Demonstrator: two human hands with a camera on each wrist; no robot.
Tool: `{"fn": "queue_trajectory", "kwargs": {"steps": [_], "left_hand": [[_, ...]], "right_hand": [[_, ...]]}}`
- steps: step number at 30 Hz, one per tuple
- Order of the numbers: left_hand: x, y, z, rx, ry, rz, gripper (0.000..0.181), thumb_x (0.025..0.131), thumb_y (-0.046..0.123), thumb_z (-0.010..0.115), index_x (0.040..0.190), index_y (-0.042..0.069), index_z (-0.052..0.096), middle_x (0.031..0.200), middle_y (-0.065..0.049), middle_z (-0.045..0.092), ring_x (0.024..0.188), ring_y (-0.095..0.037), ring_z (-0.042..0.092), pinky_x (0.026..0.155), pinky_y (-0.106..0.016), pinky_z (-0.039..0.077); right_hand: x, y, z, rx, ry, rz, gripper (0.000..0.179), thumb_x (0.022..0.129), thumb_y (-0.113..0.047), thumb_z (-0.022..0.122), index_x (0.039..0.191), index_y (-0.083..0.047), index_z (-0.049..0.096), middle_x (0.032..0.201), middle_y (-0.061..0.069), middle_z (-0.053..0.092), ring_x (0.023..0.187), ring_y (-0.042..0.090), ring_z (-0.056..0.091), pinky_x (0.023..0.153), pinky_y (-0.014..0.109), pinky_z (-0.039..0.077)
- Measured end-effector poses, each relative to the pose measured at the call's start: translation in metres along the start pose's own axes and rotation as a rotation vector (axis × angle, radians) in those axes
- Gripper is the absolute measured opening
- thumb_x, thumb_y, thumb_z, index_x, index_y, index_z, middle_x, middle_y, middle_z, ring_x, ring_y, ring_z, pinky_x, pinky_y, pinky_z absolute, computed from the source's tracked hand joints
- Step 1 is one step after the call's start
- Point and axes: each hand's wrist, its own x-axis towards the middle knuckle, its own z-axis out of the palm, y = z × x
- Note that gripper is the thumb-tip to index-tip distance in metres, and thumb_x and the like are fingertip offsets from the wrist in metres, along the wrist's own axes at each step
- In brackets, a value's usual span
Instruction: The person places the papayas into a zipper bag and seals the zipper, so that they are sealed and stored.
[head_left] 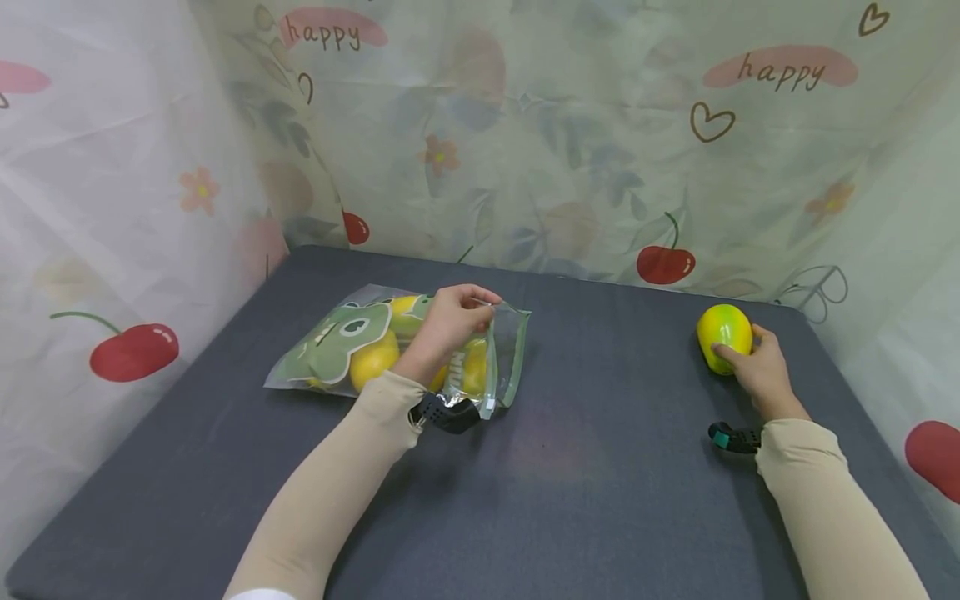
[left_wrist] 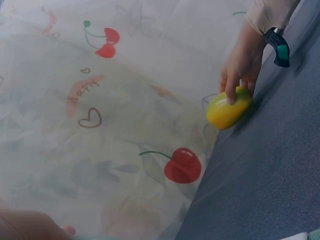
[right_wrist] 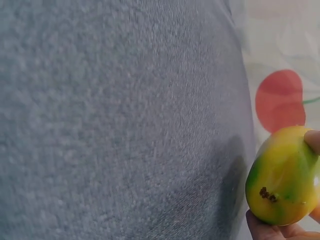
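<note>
A clear zip bag (head_left: 330, 346) with a green cartoon animal print lies on the left side of the table, its mouth towards the right. Several yellow fruits (head_left: 375, 360) show through its plastic. My left hand (head_left: 450, 321) pinches the upper edge of the bag near its mouth. Over at the right, my right hand (head_left: 765, 371) grips a yellow-green mango (head_left: 724, 337), thumb on the near side and fingers round the far side. Close up in the right wrist view, the mango (right_wrist: 282, 175) shows a brown stem scar and a shadow falls on the cloth beside it.
A dark grey cloth covers the table (head_left: 600, 500). Printed curtains (head_left: 525, 167) hang along its back and sides. A thin looped wire (head_left: 821, 287) is at the back right corner. Each wrist wears a dark band (head_left: 450, 414).
</note>
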Motion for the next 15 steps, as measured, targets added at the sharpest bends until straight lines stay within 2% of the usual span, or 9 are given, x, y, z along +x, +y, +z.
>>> {"fn": "queue_trajectory", "kwargs": {"steps": [15], "left_hand": [[0.0,0.001,-0.001,-0.006,-0.014,-0.003,0.02,0.087,0.005,0.057,0.101,0.009,0.071,0.082,-0.005,0.061,0.071,-0.017,0.054,0.067,-0.028,0.047]], "right_hand": [[-0.027,-0.033,0.014,-0.041,-0.101,-0.105,0.09,0.096,-0.039,0.054,0.152,0.004,-0.001,0.151,0.037,0.017,0.134,0.051,0.028,0.105,0.06,0.033]]}}
